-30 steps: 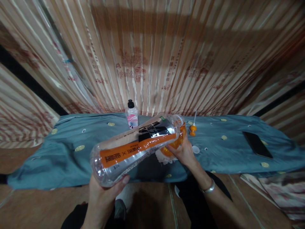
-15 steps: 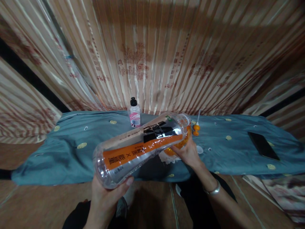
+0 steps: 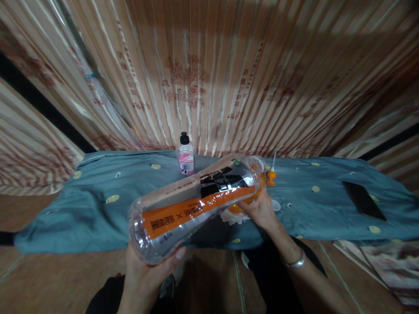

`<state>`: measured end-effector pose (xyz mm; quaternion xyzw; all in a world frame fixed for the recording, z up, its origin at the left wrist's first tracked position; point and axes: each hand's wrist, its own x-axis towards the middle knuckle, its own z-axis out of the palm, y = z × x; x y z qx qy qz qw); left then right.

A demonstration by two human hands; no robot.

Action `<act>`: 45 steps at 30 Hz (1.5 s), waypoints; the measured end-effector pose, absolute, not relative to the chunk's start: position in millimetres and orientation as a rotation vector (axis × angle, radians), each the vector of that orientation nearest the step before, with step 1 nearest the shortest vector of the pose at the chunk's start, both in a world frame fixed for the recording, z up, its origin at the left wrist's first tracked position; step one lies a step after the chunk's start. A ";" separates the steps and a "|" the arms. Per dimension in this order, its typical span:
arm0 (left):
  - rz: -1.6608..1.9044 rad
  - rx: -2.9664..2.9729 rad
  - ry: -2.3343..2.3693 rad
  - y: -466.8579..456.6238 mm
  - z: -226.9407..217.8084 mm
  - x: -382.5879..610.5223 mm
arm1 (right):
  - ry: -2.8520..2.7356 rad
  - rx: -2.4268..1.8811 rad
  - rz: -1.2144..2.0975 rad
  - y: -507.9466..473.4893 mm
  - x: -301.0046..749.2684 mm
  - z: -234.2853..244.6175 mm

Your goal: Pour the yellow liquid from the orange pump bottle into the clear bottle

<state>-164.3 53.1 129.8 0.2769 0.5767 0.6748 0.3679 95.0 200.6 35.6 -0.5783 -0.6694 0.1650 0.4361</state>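
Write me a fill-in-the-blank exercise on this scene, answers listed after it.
1. The left hand holds the base of the large clear plastic bottle, whose label is black and ____.
2. The right hand has its grip on a rounded orange thing at that bottle's mouth; the small clear bottle with a pink label, standing on the blue-grey cloth, has a ____ cap.
3. The flat black phone lies on the cloth at the person's ____ side.
Missing words: orange; black; right.
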 end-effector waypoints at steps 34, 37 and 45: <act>1.761 0.802 1.559 52.3 119.7 -171.6 | -1.671 -1.435 0.434 200.9 94.7 38.9; 1.792 0.807 1.527 52.5 116.8 -172.0 | -1.671 -1.435 0.440 200.8 94.5 39.1; 1.821 0.872 1.497 52.7 112.0 -173.2 | -1.663 -1.421 0.433 201.7 94.2 38.1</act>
